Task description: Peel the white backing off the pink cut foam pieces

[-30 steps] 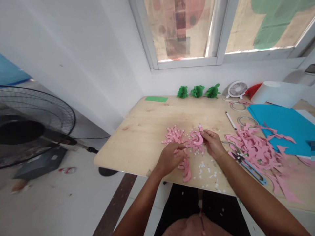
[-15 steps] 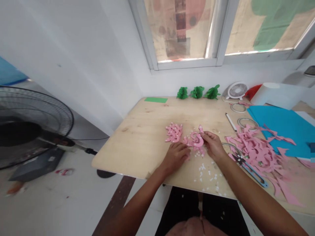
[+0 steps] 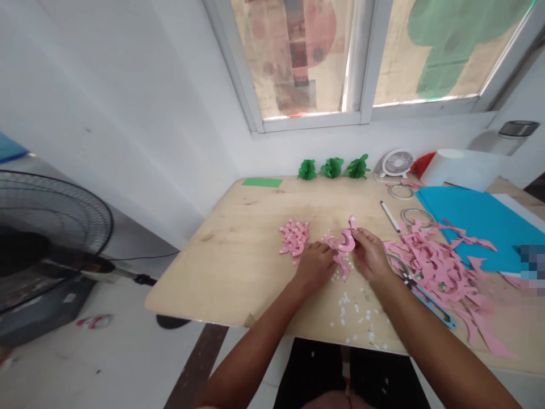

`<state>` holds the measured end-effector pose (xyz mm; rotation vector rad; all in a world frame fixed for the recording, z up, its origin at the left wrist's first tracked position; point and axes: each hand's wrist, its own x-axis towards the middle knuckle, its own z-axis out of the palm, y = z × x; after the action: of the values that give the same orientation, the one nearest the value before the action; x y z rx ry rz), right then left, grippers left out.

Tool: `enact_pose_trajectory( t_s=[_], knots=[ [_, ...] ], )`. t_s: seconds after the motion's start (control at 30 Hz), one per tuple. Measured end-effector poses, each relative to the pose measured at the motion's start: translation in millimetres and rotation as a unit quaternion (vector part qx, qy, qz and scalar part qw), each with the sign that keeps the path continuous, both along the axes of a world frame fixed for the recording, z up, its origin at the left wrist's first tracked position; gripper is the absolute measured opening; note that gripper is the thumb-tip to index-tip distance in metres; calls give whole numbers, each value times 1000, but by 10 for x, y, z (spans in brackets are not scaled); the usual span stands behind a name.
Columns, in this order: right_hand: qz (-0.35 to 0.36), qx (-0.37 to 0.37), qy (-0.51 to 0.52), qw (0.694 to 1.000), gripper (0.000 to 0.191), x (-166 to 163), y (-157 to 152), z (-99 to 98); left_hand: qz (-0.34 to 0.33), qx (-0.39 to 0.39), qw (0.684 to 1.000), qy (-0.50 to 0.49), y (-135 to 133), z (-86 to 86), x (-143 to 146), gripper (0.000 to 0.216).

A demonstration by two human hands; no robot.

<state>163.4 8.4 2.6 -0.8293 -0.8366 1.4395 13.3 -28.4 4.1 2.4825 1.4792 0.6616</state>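
My left hand [image 3: 315, 263] and my right hand [image 3: 371, 253] meet over a small cluster of curved pink paper cut-outs [image 3: 346, 245] in the middle of the wooden table [image 3: 238, 261]. The fingers of both hands are curled in a pinch on those pink pieces, with one curved piece sticking up between them. A second small pile of pink cut-outs [image 3: 293, 237] lies just left of my left hand. Tiny white paper bits [image 3: 355, 309] are scattered on the table below my hands.
A heap of pink paper scraps [image 3: 438, 267] and scissors [image 3: 428, 298] lie right of my right arm, beside blue sheets [image 3: 472, 218]. A pen [image 3: 389, 216], wire rings, a small white fan [image 3: 397, 163], three green paper flowers [image 3: 332, 168] and a green strip [image 3: 261, 182] sit farther back. A floor fan [image 3: 42, 238] stands left.
My left hand has slid up and right, from the near pink pieces to the cluster by my right hand. The pink pieces near the table's front edge are no longer visible. The view has shifted slightly.
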Motion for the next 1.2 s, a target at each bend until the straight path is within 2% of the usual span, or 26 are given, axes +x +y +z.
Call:
enact_pose_trajectory(
  t_s=[0.2, 0.3, 0.47, 0.67, 0.83, 1.07, 1.2],
  knots=[
    [9, -10, 23, 1000, 18, 4, -4, 18, 95, -29, 994, 46, 101, 30, 221, 28],
    [0, -14, 26, 1000, 18, 19, -2, 37, 121, -65, 990, 40, 100, 3, 247, 17],
    [4, -19, 40, 999, 17, 13, -17, 53, 149, -107, 982, 47, 78, -13, 239, 12],
    [6, -21, 54, 998, 14, 2, -13, 35, 164, -74, 982, 62, 49, -29, 257, 16],
    [7, -17, 56, 998, 13, 2, -16, 22, 161, -91, 981, 63, 54, -24, 267, 14],
    [-2, -8, 61, 998, 14, 20, -30, 38, 169, -105, 980, -10, 47, 7, 222, 13],
    [-1, -15, 106, 994, 12, 34, -15, 72, 195, -89, 973, -85, 50, 35, 153, 10]
  ],
)
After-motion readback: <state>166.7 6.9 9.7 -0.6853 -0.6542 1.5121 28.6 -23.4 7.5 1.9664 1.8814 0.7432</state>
